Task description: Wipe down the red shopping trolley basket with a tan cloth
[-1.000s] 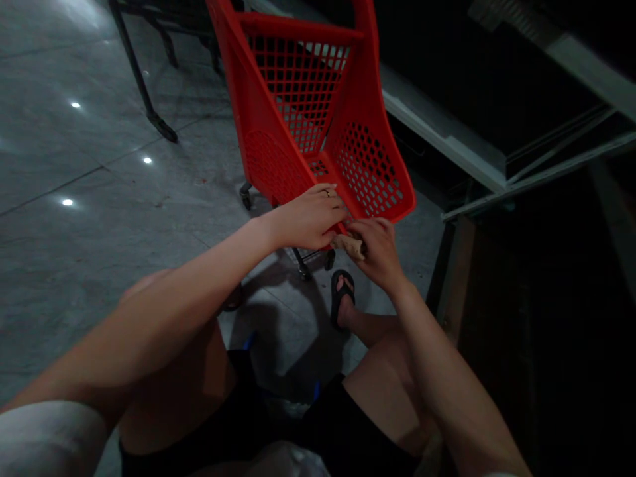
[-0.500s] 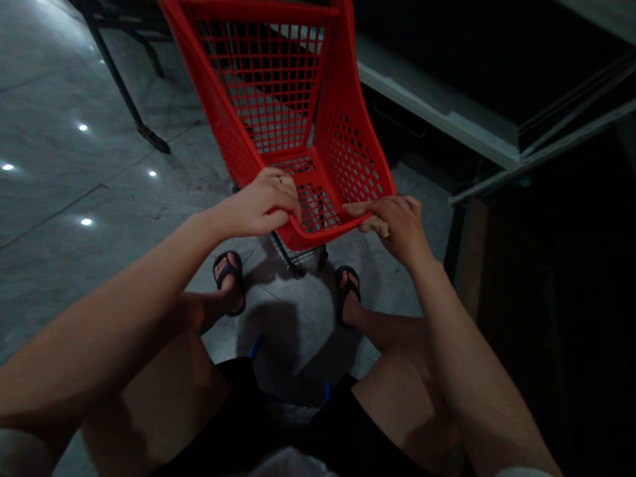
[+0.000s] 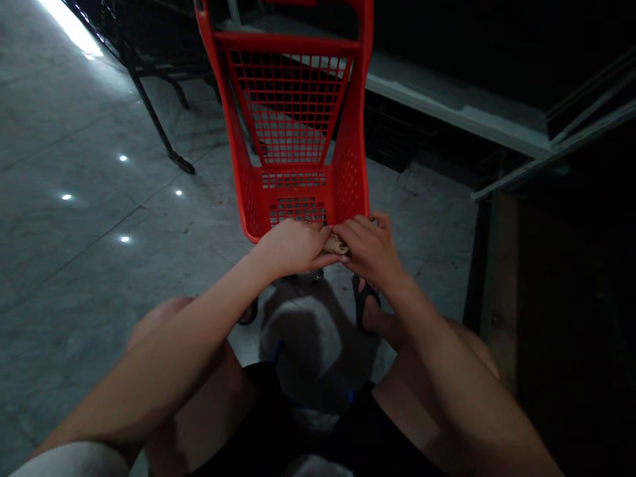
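A red plastic shopping cart basket (image 3: pixel 308 187) with a lattice back and perforated sides stands tilted toward me. At its near rim my left hand (image 3: pixel 294 246) is closed, its thumb below a crumpled beige cloth (image 3: pixel 336 247) and its fingers over the rim. My right hand (image 3: pixel 368 246) is closed on the other end of that cloth, at the rim's right corner. Both hands nearly touch, with the cloth bunched between them. Part of the cloth is hidden by my fingers.
A dark metal-legged stand (image 3: pixel 161 126) is at the upper left on grey floor tiles (image 3: pixel 99 285). To the right run a pale shelf edge (image 3: pixel 462 122) and a dark upright (image 3: pixel 479 265). My sandalled foot (image 3: pixel 366 301) is below the cart.
My left hand has slid right along the rim to meet the cloth and my right hand. The right hand has shifted slightly left in view. The basket now faces me more squarely.
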Action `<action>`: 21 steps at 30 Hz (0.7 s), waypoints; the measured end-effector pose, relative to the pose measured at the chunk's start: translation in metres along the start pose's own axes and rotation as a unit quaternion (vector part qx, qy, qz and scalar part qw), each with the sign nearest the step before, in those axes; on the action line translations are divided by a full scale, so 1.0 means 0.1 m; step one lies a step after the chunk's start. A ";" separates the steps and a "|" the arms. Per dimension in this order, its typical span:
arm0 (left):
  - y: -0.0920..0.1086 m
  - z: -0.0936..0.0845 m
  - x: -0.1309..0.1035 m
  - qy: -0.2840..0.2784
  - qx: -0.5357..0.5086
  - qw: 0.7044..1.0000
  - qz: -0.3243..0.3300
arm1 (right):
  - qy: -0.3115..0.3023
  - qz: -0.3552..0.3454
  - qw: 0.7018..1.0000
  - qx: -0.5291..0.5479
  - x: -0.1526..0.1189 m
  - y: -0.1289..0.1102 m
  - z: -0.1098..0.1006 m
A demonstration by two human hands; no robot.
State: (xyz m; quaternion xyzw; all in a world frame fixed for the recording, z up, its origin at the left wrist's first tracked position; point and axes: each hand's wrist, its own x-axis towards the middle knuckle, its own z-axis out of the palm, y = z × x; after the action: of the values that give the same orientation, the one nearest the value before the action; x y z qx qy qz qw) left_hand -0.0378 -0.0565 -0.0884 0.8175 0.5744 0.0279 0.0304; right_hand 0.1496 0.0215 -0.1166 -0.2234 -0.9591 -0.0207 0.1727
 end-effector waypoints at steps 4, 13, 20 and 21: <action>-0.03 0.03 0.00 0.016 0.006 1.000 0.020 | 0.016 0.002 1.000 -0.011 -0.09 0.01 0.01; -0.25 0.06 0.11 0.053 0.054 0.993 0.096 | 0.059 -0.047 0.993 -0.087 -0.33 0.38 -0.05; -0.37 0.02 0.10 0.044 0.068 0.995 0.055 | 0.100 -0.059 0.990 -0.079 -0.32 0.67 -0.06; -0.36 0.01 0.09 0.040 0.062 0.997 0.038 | 0.128 -0.036 0.989 -0.062 -0.29 0.72 -0.04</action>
State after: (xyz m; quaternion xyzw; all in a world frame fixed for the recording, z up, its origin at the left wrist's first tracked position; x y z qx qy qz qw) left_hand -0.0684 -0.0354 -0.0918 0.8371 0.5445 0.0264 -0.0446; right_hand 0.2068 0.0734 -0.1254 -0.1948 -0.9332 -0.1151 0.2791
